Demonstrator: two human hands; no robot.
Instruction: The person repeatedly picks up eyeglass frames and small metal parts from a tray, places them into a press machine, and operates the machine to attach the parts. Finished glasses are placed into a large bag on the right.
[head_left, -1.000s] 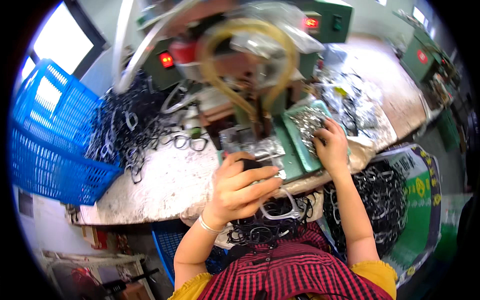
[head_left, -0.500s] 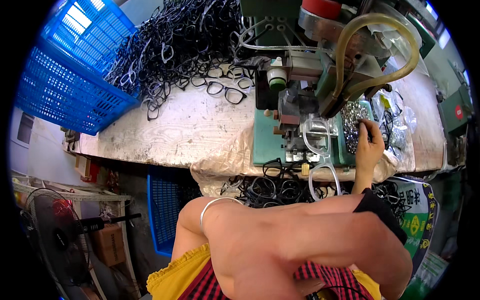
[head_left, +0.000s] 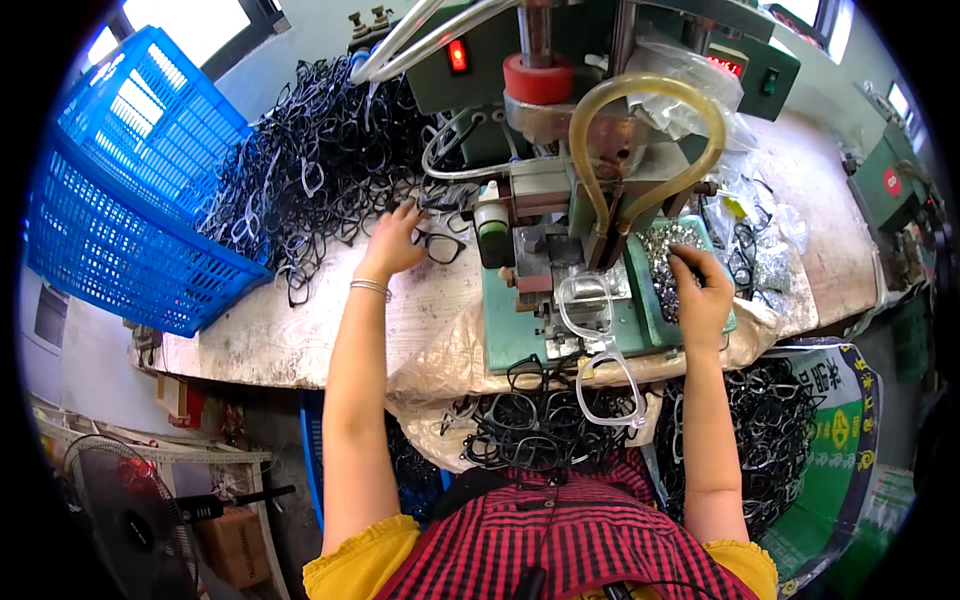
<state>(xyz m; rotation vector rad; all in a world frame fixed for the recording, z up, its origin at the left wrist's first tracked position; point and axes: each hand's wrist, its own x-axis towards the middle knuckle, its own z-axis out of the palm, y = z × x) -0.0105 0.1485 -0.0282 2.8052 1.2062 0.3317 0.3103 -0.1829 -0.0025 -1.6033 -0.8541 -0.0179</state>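
My left hand (head_left: 397, 240), with a bangle at the wrist, reaches onto the near edge of the piled eyeglass frames. Its fingers are stretched and slightly apart, touching the frames; a black eyeglass frame (head_left: 441, 248) lies beside them, partly hidden by the hand. My right hand (head_left: 705, 292) is at the green tray (head_left: 643, 285) of small shiny metal parts (head_left: 662, 250). Its thumb and fingers are pinched together at the parts; whatever they hold is too small to name. Between my hands, a clear eyeglass frame (head_left: 611, 385) hangs at the front of the green press machine (head_left: 512, 330).
Blue plastic baskets (head_left: 140, 250) stand at the left beside a large heap of dark eyeglass frames (head_left: 330, 150). A yellowish hose (head_left: 650, 85) loops over the machine. More frames (head_left: 525, 425) lie below the table edge. A fan (head_left: 125, 520) stands at the lower left.
My left arm, which lay across in front of me, has swung out to the frames at the left. The view has shifted. My right hand stays at the metal parts, and the clear frame remains at the machine.
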